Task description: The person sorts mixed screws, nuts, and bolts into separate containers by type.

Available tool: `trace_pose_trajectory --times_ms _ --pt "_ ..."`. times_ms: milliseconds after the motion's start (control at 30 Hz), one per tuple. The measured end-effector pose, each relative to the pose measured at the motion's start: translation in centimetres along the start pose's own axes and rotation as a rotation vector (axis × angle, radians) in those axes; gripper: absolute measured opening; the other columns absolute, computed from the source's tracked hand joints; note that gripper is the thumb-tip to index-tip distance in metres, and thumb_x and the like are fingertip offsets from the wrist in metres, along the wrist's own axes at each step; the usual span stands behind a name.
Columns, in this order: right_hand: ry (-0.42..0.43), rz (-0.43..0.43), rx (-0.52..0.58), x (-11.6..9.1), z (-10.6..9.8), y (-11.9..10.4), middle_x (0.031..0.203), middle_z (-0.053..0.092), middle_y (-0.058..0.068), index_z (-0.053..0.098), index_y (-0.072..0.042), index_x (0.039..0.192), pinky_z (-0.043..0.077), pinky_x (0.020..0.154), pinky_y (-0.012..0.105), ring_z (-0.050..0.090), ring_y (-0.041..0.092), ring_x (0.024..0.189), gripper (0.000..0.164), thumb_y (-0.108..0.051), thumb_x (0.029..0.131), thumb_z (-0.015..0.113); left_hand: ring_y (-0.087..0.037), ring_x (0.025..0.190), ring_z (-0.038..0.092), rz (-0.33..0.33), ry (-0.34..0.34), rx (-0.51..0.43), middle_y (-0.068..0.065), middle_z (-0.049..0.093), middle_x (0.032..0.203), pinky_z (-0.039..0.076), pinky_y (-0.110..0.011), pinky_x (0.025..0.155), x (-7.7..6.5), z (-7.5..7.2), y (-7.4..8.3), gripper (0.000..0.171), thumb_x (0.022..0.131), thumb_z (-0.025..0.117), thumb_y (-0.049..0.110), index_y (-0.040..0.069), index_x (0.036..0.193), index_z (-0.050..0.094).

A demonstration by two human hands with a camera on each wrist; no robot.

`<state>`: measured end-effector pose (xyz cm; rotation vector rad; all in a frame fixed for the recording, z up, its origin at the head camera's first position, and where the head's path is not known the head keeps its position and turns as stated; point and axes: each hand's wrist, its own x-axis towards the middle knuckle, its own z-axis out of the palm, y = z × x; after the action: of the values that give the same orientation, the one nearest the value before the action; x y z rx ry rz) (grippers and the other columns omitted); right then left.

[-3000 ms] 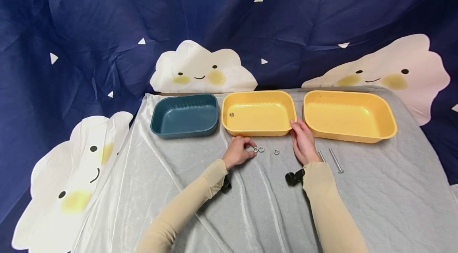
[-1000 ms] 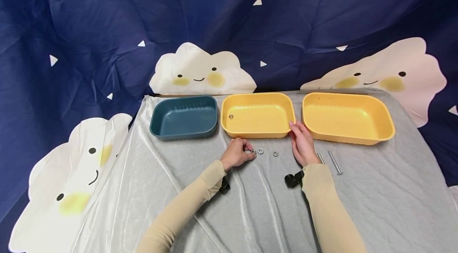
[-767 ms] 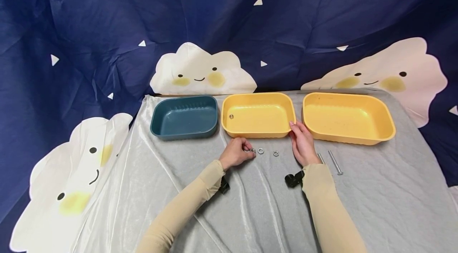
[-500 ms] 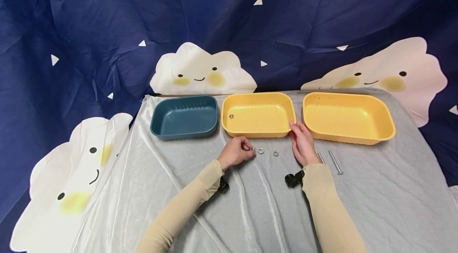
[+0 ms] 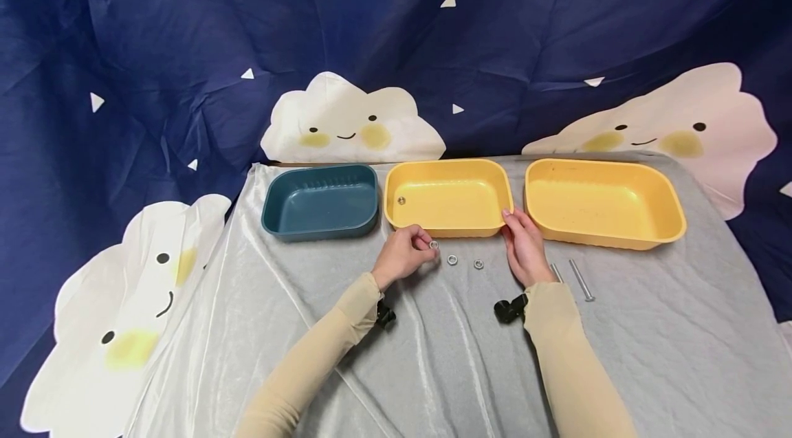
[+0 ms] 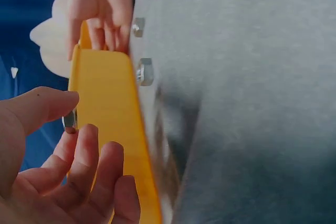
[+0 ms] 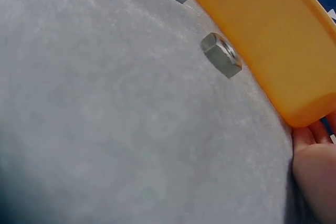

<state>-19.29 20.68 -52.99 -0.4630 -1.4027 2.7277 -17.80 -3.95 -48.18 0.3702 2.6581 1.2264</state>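
Observation:
My left hand pinches a steel hex nut between thumb and forefinger, in front of the middle yellow bin. In the left wrist view this nut shows edge-on, raised beside the bin's rim, the other fingers loosely bent. My right hand grips the same bin at its front right corner. Two more nuts, one nearer the left hand and one further right, lie on the grey cloth. Another nut lies inside the middle bin, towards its left end.
A dark teal bin stands left of the middle one, a larger yellow bin to its right. Beside my right wrist lie two bolts, a fully visible bolt and a partly hidden bolt. A blue cloth hangs behind.
My left hand has closed on the leftmost nut, lifted it off the cloth and moved up and slightly left towards the middle bin. The right hand stays at the bin's corner.

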Motion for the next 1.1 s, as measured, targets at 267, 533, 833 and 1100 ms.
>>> trace_pose_trajectory --times_ms 267,533,833,1100 --pt "-0.019 -0.001 -0.012 0.0 -0.1 0.0 0.146 0.039 0.005 0.038 0.000 0.144 0.024 0.117 0.028 0.038 0.014 0.133 0.053 -0.015 0.097 0.057 -0.005 0.062 0.059 -0.017 0.085 -0.055 0.000 0.072 0.076 0.046 -0.023 0.068 0.1 -0.6 0.3 0.018 0.081 0.075 0.022 0.011 0.092 0.066" --pt "-0.002 -0.004 -0.023 0.0 -0.1 0.0 0.137 0.045 0.000 0.047 -0.004 0.137 0.030 0.113 0.025 0.044 0.010 0.125 0.044 -0.015 0.096 0.058 -0.007 0.060 0.064 -0.040 0.195 -0.082 -0.001 0.073 0.075 0.047 -0.024 0.064 0.4 -1.1 0.2 0.019 0.082 0.073 0.025 0.012 0.094 0.065" --pt "0.001 0.000 -0.025 -0.1 0.0 -0.1 0.138 0.045 0.001 0.041 -0.002 0.142 0.029 0.114 0.025 0.043 0.011 0.127 0.050 -0.015 0.097 0.057 -0.029 0.060 0.070 -0.102 0.215 -0.140 -0.010 0.073 0.072 0.043 -0.024 0.048 0.8 -1.3 0.2 0.024 0.084 0.070 0.029 0.013 0.099 0.063" --pt "-0.012 -0.024 -0.013 0.0 0.0 0.1 0.143 0.041 0.007 0.038 0.003 0.142 0.025 0.117 0.029 0.037 0.017 0.135 0.053 -0.015 0.096 0.058 -0.026 0.057 0.070 -0.120 0.216 -0.160 -0.007 0.074 0.071 0.044 -0.025 0.045 1.3 -0.8 -0.1 0.022 0.085 0.068 0.029 0.014 0.100 0.062"
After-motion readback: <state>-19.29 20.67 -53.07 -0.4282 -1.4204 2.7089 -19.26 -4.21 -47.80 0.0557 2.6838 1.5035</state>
